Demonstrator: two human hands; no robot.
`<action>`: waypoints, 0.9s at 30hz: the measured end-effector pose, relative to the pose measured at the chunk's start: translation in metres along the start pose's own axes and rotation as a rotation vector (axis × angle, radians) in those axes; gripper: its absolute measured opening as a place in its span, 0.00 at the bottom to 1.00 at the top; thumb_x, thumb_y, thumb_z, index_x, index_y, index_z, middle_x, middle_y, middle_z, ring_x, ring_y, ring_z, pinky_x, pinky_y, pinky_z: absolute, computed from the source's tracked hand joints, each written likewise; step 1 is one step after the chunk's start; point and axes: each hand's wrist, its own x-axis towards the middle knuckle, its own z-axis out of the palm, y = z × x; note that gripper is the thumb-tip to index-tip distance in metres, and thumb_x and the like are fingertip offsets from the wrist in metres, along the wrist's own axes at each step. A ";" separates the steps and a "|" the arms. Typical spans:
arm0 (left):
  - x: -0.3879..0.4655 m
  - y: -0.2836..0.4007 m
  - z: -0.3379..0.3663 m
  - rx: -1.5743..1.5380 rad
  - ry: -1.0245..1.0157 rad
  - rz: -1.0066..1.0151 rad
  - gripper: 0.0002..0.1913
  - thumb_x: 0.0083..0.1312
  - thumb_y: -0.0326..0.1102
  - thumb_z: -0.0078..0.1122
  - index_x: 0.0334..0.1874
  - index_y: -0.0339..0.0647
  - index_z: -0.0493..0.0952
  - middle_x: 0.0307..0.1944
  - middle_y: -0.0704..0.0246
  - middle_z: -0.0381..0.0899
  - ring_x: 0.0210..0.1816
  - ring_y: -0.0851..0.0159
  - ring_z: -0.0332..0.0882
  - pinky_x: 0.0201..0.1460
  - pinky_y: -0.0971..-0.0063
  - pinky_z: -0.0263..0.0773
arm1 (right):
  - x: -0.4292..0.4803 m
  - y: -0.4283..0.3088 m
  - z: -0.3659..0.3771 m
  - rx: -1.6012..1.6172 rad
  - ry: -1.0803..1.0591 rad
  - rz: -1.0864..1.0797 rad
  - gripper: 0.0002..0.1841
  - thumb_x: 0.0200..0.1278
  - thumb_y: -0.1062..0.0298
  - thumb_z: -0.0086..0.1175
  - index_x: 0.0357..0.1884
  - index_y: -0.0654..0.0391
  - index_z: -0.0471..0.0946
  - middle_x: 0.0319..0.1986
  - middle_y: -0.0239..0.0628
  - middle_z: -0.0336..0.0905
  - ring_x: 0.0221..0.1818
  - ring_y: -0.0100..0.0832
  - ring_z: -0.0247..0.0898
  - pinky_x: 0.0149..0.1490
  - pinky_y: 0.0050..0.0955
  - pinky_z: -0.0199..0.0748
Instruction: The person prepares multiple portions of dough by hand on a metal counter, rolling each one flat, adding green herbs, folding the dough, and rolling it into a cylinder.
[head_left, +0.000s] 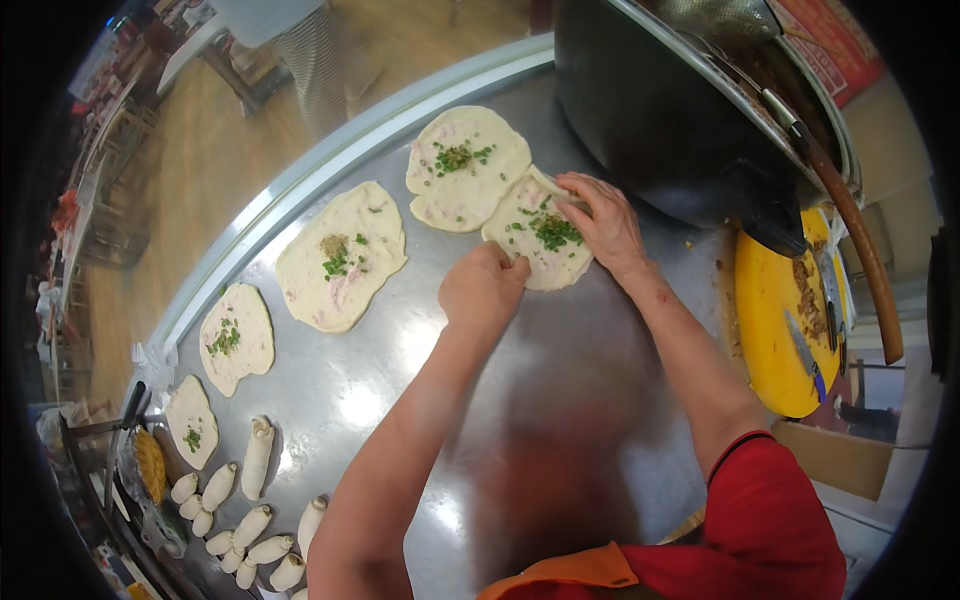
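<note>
A flattened sheet of dough (540, 259) with chopped green onion and a brownish seasoning lies before me on the metal worktop. My left hand (484, 285) pinches its left edge between thumb and curled fingers. At its upper right, my right hand (604, 217) holds a lifted, partly folded edge, fingertips on top. Touching it above is another topped dough sheet (480, 199). To the left lie a larger dough sheet (300, 277) and two smaller ones, a notched piece (251, 337) and an oval (184, 401), all with green onion. Several rolled dough pieces (257, 461) rest at the lower left.
A large dark pot (645, 120) stands at the upper right, with a wooden-handled utensil (855, 202) across its rim. Beside it, a yellow cutting board (765, 330) bears knives and brown scraps. A raised metal rim (300, 169) bounds the worktop's far side.
</note>
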 end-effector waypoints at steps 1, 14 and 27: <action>0.001 0.001 0.005 -0.001 0.001 0.002 0.15 0.59 0.42 0.58 0.25 0.34 0.77 0.23 0.56 0.78 0.27 0.58 0.79 0.34 0.65 0.73 | 0.004 0.000 -0.003 -0.001 0.002 -0.002 0.10 0.55 0.64 0.60 0.38 0.54 0.81 0.46 0.36 0.79 0.50 0.39 0.73 0.55 0.35 0.67; -0.076 0.008 0.028 -1.242 0.279 0.237 0.06 0.62 0.31 0.61 0.34 0.40 0.72 0.32 0.71 0.75 0.32 0.76 0.72 0.33 0.80 0.71 | -0.063 -0.099 -0.044 0.409 -0.111 0.168 0.09 0.63 0.70 0.55 0.39 0.67 0.78 0.38 0.37 0.74 0.41 0.29 0.71 0.45 0.29 0.70; -0.279 -0.065 -0.061 -1.284 0.764 0.095 0.19 0.63 0.33 0.61 0.49 0.32 0.63 0.45 0.50 0.75 0.47 0.58 0.79 0.47 0.71 0.76 | -0.185 -0.296 0.003 1.179 -0.371 0.562 0.27 0.74 0.54 0.36 0.67 0.61 0.58 0.61 0.45 0.63 0.60 0.38 0.63 0.63 0.34 0.62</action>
